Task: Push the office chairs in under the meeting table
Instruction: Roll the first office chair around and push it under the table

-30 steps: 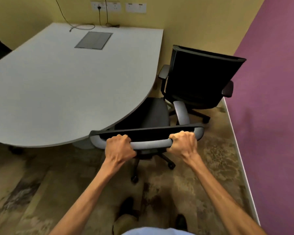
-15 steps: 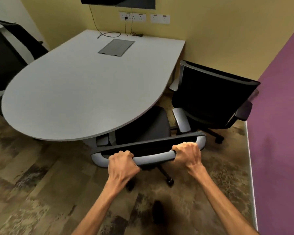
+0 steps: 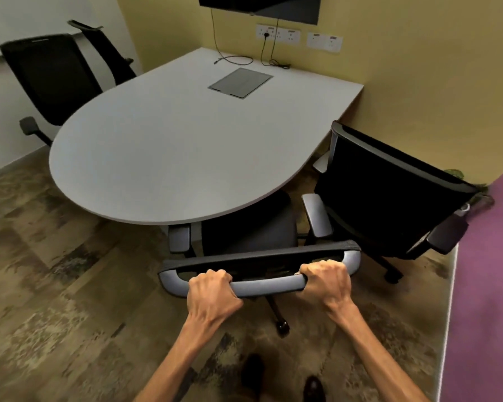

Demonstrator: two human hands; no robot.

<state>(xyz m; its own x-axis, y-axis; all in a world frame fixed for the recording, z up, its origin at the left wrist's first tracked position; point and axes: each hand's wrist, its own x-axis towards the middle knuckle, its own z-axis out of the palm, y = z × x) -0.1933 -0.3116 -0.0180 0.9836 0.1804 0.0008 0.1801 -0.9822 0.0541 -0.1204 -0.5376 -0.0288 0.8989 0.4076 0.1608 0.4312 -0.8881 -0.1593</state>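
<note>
A grey-framed office chair (image 3: 253, 236) stands in front of me, the front of its dark seat under the rounded end of the grey meeting table (image 3: 169, 146). My left hand (image 3: 211, 297) and my right hand (image 3: 327, 281) both grip the grey top bar of its backrest. A second black chair (image 3: 389, 192) stands to the right, beside the table's edge and close to the purple wall. Two more black chairs (image 3: 53, 79) stand at the table's far left side.
A purple wall (image 3: 488, 285) runs close along the right. Behind the table a yellow wall carries sockets (image 3: 278, 33) with cables trailing onto the tabletop. A grey cable hatch (image 3: 240, 82) is set into the table. Patterned carpet (image 3: 55, 285) spreads to the left.
My view has lifted and pulled back, bringing the left chairs and wall screen into sight. Both hands keep their grip on the backrest bar. The chair's left armrest now shows at the table's edge.
</note>
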